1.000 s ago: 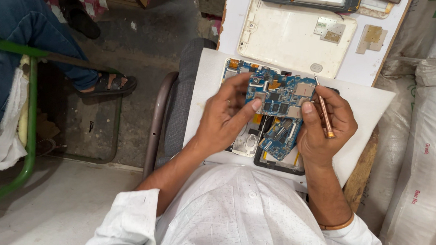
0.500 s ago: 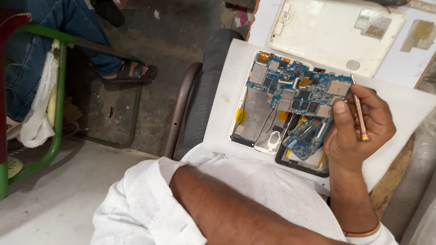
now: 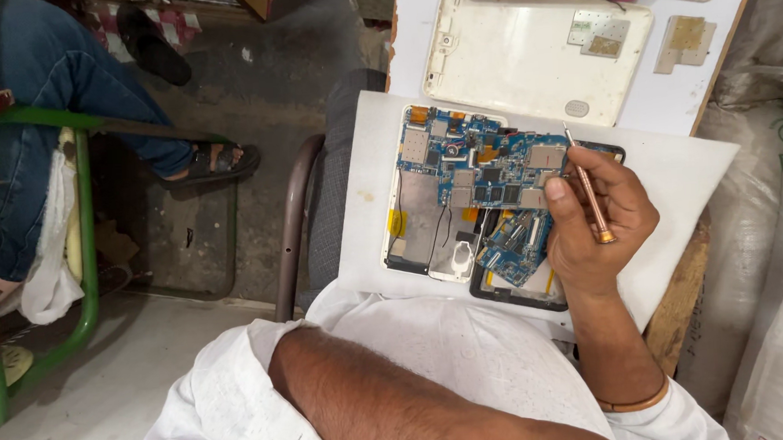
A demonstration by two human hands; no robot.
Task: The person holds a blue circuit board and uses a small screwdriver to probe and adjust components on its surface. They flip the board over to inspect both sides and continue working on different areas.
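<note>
One hand, the right hand (image 3: pixel 599 228), is seen over the opened tablet (image 3: pixel 461 199), its fingers (image 3: pixel 556 191) clamped on a copper-coloured screwdriver (image 3: pixel 588 189) held with the tip pointed up. The thumb is pressed to the blue circuit board (image 3: pixel 486 167). The tablet is laid on a white board (image 3: pixel 364 195) across the lap. Only the left forearm (image 3: pixel 373 401) is shown; the state of its fingers cannot be told. A white back cover (image 3: pixel 508 65) is lying beyond.

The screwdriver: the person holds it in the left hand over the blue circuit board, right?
Not quite. The head view shows the screwdriver in the right hand, over the blue circuit board. The left hand is out of view; only its forearm shows.
</note>
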